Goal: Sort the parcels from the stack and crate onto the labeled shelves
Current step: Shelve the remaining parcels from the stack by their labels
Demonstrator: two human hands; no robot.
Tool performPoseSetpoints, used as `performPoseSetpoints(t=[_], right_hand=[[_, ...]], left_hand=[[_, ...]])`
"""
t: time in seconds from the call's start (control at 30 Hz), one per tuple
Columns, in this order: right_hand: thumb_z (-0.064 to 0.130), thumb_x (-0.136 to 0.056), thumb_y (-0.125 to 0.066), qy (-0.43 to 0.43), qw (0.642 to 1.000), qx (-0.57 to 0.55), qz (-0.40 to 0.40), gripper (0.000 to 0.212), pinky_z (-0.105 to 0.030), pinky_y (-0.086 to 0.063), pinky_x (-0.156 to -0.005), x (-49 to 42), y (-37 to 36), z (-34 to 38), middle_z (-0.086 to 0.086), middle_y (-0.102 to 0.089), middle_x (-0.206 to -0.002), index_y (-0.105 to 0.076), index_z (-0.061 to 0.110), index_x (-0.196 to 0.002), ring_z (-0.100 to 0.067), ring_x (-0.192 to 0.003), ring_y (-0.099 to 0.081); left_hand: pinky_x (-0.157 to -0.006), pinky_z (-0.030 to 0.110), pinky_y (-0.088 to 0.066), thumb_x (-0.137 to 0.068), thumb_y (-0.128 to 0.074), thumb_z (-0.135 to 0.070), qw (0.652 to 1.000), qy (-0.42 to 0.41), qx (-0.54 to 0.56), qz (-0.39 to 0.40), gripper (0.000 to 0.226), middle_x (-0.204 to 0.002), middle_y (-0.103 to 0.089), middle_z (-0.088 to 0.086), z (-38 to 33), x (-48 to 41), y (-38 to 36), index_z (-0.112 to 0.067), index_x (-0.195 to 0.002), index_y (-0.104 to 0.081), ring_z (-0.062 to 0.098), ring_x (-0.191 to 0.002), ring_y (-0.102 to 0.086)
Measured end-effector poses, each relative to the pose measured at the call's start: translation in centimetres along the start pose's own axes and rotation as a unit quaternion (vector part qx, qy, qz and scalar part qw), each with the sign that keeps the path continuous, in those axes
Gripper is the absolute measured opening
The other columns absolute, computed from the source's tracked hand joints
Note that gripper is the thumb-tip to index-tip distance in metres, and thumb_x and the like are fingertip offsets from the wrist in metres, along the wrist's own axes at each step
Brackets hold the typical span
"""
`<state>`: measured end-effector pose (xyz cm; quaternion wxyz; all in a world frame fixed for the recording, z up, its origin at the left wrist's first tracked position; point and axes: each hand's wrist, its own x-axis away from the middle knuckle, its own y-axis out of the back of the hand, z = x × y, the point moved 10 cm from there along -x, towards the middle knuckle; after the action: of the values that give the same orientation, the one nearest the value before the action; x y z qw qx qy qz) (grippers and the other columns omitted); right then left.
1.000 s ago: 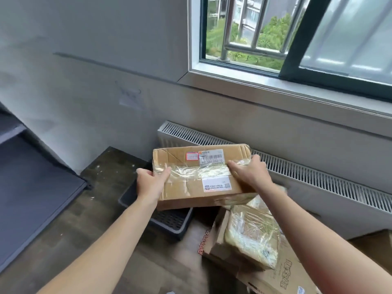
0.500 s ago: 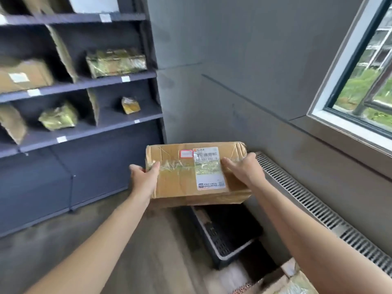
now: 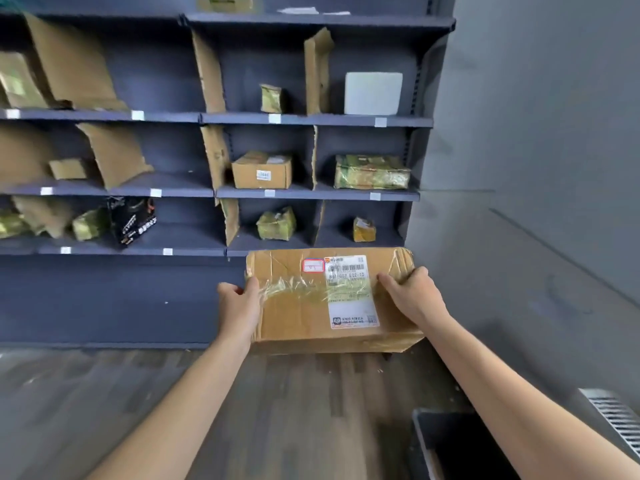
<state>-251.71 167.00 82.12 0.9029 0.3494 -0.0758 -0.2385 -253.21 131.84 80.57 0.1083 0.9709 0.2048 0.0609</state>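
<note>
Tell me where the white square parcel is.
Head view, upper right: the white square parcel stands in the rightmost shelf compartment, right of a cardboard divider.

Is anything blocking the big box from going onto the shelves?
Nothing visible does. The left hand and right hand hold the cardboard parcel in front of the shelves, with nothing showing between them. The compartments hold smaller parcels, but their fronts are open.

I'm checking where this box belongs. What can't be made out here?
Head view:
- Red-bordered sticker on the box: writing too small.
- Shelf tags: too small, blurred.
- Crate: cut by the bottom edge, inside dark.
- Leftmost parcels: cut by the left edge, blurred.
</note>
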Motion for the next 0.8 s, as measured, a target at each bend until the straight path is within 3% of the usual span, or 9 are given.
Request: performPoseSetpoints(t=[0.2,0.37,0.47,0.53,0.7,0.8], right_hand=[[0.054,-0.089,-0.059,0.047,0.998,-0.031,0.024,0.073,-0.036,-0.045,-0.084,-0.8,-8.6,13.0,-0.015,-0.055,-0.130,-0.037,0.002,-0.134,-0.033,-0.113,-0.056],[0.053,-0.089,-0.059,0.078,0.995,-0.049,0.020,0.074,-0.036,-0.043,-0.085,-1.2,-15.1,23.3,-0.016,-0.053,-0.133,-0.037,0.001,-0.136,-0.034,-0.117,-0.054],[0.053,-0.090,-0.059,0.094,0.994,-0.054,0.013,0.071,-0.034,-0.042,-0.080,-1.5,-18.4,28.4,-0.013,-0.055,-0.129,-0.039,0.001,-0.133,-0.028,-0.105,-0.054],[0.055,-0.089,-0.058,0.108,0.993,-0.047,0.011,0.070,-0.034,-0.041,-0.077,-1.8,-20.5,31.3,-0.011,-0.055,-0.124,-0.041,0.002,-0.131,-0.023,-0.095,-0.050],[0.062,-0.086,-0.056,0.127,0.992,-0.026,0.008,0.075,-0.032,-0.042,-0.074,-3.7,-25.3,36.9,-0.012,-0.054,-0.127,-0.044,0.005,-0.133,-0.021,-0.092,-0.050],[0.064,-0.084,-0.056,0.126,0.992,-0.025,0.019,0.077,-0.033,-0.044,-0.074,-5.3,-28.2,39.4,-0.013,-0.053,-0.127,-0.045,0.007,-0.134,-0.024,-0.093,-0.053]], left_hand=[[-0.056,0.032,-0.032,-0.100,-0.043,-0.041,0.998,-0.014,0.032,-0.044,0.034,-0.079,-0.045,0.003,-2.5,-9.3,10.7,-0.007,-0.105,-0.042,0.017,-0.067,-0.044],[-0.058,0.030,-0.033,-0.101,-0.041,-0.042,0.997,-0.052,0.044,-0.044,0.033,-0.084,-0.045,0.000,-5.1,-17.9,18.8,-0.010,-0.110,-0.041,0.012,-0.070,-0.043],[-0.058,0.029,-0.032,-0.101,-0.042,-0.042,0.995,-0.081,0.046,-0.045,0.033,-0.082,-0.044,0.002,-6.2,-21.9,22.7,-0.010,-0.108,-0.041,0.012,-0.068,-0.042],[-0.056,0.028,-0.033,-0.100,-0.046,-0.038,0.993,-0.093,0.052,-0.050,0.031,-0.081,-0.042,0.002,-6.5,-24.3,24.9,-0.008,-0.106,-0.042,0.013,-0.066,-0.042],[-0.051,0.028,-0.028,-0.095,-0.055,-0.034,0.991,-0.109,0.060,-0.054,0.029,-0.076,-0.038,0.000,-6.2,-30.6,28.4,-0.009,-0.088,-0.040,0.013,-0.062,-0.040],[-0.054,0.028,-0.037,-0.094,-0.057,-0.033,0.991,-0.105,0.069,-0.050,0.029,-0.084,-0.050,0.004,-5.8,-33.9,29.3,-0.006,-0.096,-0.047,0.016,-0.071,-0.051]])
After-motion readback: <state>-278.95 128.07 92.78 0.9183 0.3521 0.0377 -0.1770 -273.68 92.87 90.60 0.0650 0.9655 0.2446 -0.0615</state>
